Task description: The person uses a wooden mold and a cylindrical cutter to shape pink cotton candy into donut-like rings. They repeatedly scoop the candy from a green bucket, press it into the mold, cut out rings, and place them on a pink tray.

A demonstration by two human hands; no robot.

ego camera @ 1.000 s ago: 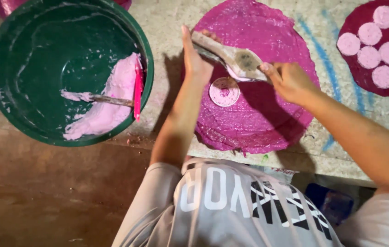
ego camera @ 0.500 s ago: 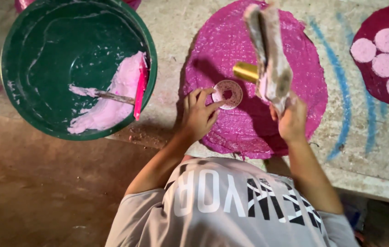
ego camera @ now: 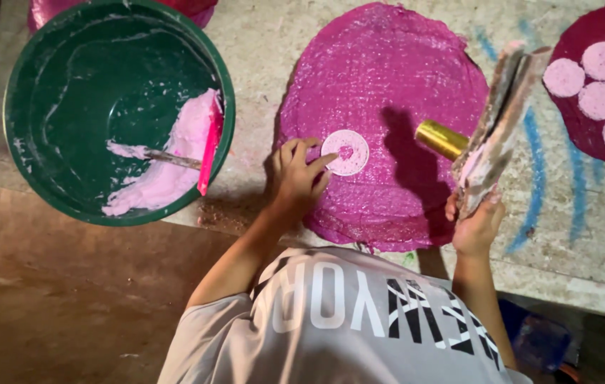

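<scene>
Green basin (ego camera: 67,85) with pink paste sits at nine o'clock. Left hand (ego camera: 295,178), fingers loosely spread, fingertips the pale ring (ego camera: 345,152) on the magenta mat (ego camera: 388,85). Right hand (ego camera: 476,227) at three o'clock clasps a paste-caked brush (ego camera: 498,121), overlapping a gold tube (ego camera: 441,139).

A pale pink ring (ego camera: 346,152) with a hole lies flat on the magenta disc (ego camera: 388,92). My fingertip touches it. I hold a paste-caked scraper (ego camera: 496,131) upright.

Head camera, steep downward, close over slab (ego camera: 402,299).
</scene>
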